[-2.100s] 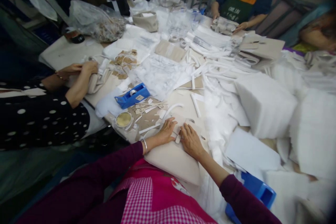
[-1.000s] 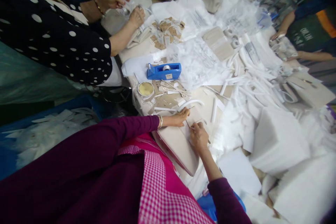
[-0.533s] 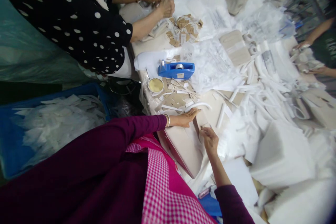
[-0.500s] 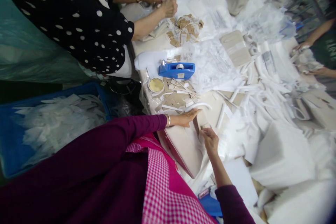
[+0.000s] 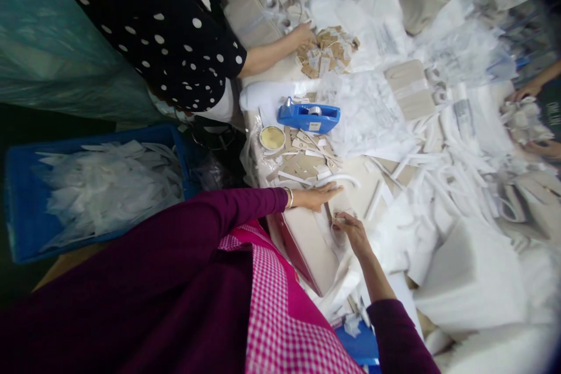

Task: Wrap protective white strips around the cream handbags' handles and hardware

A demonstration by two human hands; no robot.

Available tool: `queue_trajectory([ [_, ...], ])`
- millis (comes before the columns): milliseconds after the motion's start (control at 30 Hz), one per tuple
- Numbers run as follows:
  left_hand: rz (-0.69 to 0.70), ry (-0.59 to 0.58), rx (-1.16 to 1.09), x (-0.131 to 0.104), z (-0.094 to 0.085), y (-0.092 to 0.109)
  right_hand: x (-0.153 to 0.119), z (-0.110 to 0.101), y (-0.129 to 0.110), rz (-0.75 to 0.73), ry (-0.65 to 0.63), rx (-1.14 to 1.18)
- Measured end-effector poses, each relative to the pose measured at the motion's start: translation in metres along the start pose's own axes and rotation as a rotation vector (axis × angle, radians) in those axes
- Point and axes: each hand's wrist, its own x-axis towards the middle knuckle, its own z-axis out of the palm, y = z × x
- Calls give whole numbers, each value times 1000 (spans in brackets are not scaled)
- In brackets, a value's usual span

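Observation:
A cream handbag (image 5: 309,248) lies at a slant on the table edge against my pink checked apron. My left hand (image 5: 316,196) rests flat across the bag's far part, fingers stretched out and pressed together, with nothing gripped. On the bag's right side, my right hand (image 5: 352,231) is closed in a pinch. What its fingertips hold is too small to make out; a pale edge or strap of the bag runs beside them. A white curved tube (image 5: 344,177) lies just beyond my left fingers.
A blue tape dispenser (image 5: 309,117), a round yellowish tin (image 5: 272,138) and strap pieces (image 5: 307,158) lie ahead. Brown tags (image 5: 331,49) are piled near a co-worker's hand (image 5: 302,36). White padding (image 5: 473,269) crowds the right. A blue crate (image 5: 26,204) of plastic scraps stands left.
The view has shifted, so the table things appear further right. My left hand still lies on the bag and my right still pinches. The co-worker's hands have moved apart, one to the tags.

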Motion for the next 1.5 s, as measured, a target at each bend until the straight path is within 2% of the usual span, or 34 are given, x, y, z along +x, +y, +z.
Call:
queue_trajectory([
  [267,11,19,7,0,3,-1,6,-3,6,-13,-83,-89],
  [633,-6,20,11,-3,4,-1,17,3,24,10,-112,-162],
  [767,10,29,9,-5,4,-2,19,9,28,-56,-115,-346],
  [933,24,14,44,-6,6,-3,19,24,21,-137,-38,-696],
  [1033,23,18,50,-6,7,-5,21,34,16,-125,-2,-943],
  [1133,28,44,28,-7,9,-6,21,42,11,-92,-16,-1107],
  [1333,39,91,-9,-4,11,-10,26,51,1,-96,-81,-1199],
  [1500,-7,53,-30,-2,1,-11,30,52,-5,-56,-60,-1180],
])
